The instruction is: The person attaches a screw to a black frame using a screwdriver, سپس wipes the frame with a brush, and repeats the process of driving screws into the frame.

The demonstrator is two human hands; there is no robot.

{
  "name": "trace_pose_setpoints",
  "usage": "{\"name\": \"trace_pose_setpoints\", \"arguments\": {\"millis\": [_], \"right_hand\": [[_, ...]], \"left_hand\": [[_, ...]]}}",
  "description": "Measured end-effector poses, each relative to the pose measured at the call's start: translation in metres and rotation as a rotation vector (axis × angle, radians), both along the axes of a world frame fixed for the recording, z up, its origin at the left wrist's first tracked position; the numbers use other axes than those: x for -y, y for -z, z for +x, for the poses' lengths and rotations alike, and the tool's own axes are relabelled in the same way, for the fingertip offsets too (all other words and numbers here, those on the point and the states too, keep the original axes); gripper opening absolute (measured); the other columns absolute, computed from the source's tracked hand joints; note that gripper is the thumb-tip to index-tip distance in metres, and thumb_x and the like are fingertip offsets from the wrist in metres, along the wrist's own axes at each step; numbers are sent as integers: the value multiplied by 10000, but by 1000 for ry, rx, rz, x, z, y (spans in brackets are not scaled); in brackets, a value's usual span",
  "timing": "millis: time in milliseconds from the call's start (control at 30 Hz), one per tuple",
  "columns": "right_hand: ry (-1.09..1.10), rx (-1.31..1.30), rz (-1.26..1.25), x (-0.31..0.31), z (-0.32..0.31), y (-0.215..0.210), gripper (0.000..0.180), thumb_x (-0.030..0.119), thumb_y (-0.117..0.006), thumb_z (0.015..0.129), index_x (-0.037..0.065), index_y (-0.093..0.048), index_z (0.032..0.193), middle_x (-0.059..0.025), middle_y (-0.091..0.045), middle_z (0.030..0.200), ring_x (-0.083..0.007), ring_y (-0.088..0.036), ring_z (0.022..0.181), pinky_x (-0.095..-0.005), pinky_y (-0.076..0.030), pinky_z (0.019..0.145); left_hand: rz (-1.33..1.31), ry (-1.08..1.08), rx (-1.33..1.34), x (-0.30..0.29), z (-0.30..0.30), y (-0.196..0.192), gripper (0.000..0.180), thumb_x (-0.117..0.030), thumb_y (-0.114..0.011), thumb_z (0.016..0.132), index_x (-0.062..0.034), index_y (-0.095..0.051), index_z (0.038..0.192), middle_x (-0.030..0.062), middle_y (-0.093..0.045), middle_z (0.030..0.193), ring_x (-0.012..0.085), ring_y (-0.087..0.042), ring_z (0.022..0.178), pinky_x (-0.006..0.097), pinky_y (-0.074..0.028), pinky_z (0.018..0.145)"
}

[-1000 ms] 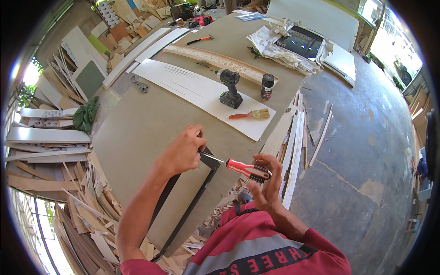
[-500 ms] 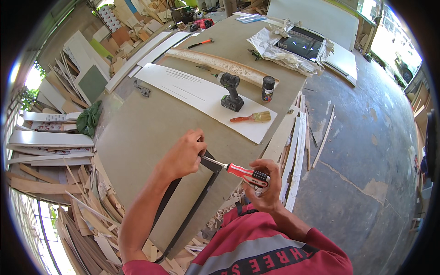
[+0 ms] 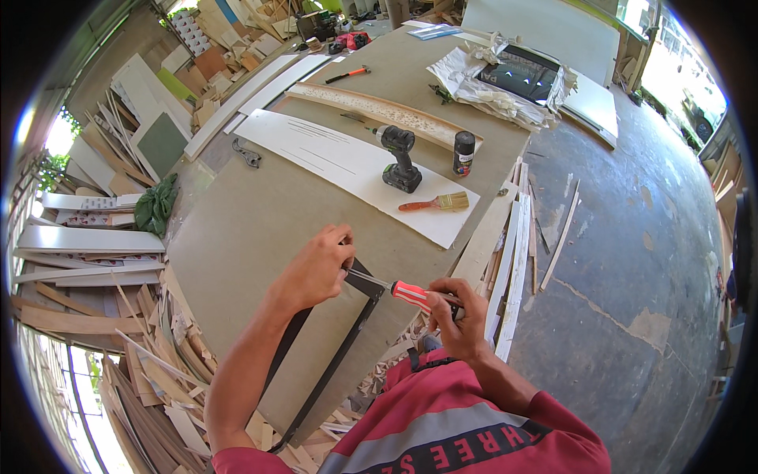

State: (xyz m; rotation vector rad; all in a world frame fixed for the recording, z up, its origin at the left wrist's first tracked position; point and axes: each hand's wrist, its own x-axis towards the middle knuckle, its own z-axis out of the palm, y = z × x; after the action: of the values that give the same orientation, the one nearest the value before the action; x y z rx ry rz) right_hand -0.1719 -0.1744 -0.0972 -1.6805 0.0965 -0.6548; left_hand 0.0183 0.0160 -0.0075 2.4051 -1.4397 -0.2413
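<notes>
My right hand (image 3: 459,316) is wrapped round the red, white and black handle of a screwdriver (image 3: 409,294). The screwdriver's shaft points left, and its tip ends at the fingers of my left hand (image 3: 317,265). Those fingers are curled closed on a bar of a slim black frame (image 3: 335,359), near one of its corners. The spot where the tip meets the bar is hidden by my fingers. From there the frame reaches down toward my body, over the near edge of the worktable (image 3: 229,229).
Beyond my hands, a white board (image 3: 316,158) carries a cordless drill (image 3: 401,162) and a paintbrush (image 3: 436,203). A spray can (image 3: 463,154), a carved wooden trim (image 3: 371,109) and a hammer (image 3: 347,74) lie further off. Wood offcuts (image 3: 158,340) crowd the left; long strips (image 3: 513,268) flank the right.
My right hand has turned on the screwdriver's handle, and its fingers now cover more of the black end. My left hand stays in place.
</notes>
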Motion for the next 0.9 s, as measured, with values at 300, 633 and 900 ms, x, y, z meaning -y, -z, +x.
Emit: {"name": "trace_pose_setpoints", "arguments": {"millis": [300, 633, 900], "right_hand": [[62, 226, -65, 27, -5, -2, 235, 48, -733, 846, -23, -633, 1048, -179, -700, 977, -218, -695, 814, -305, -548, 723], [-514, -140, 1246, 18, 15, 25, 294, 40, -646, 860, -8, -597, 1146, -86, -630, 861, -200, -662, 732, -345, -549, 646], [-415, -238, 893, -30, 79, -8, 345, 185, -840, 824, 9, -639, 1042, -45, -648, 812, -87, -581, 579, -249, -462, 483]], "left_hand": [[51, -37, 38, -1, -2, -5, 134, 42, -752, 730, 6, -628, 766, 127, -595, 1119, 322, -555, 1147, 418, -473, 962], [-200, 200, 135, 2, -3, -13, 185, -11, -782, 735, -29, -623, 829, 87, -631, 1084, 310, -543, 1223, 460, -414, 1094], [-233, 168, 192, 1, -8, -14, 369, 39, -765, 733, -50, -672, 1079, 76, -639, 947, 293, -603, 1071, 438, -491, 972]]}}
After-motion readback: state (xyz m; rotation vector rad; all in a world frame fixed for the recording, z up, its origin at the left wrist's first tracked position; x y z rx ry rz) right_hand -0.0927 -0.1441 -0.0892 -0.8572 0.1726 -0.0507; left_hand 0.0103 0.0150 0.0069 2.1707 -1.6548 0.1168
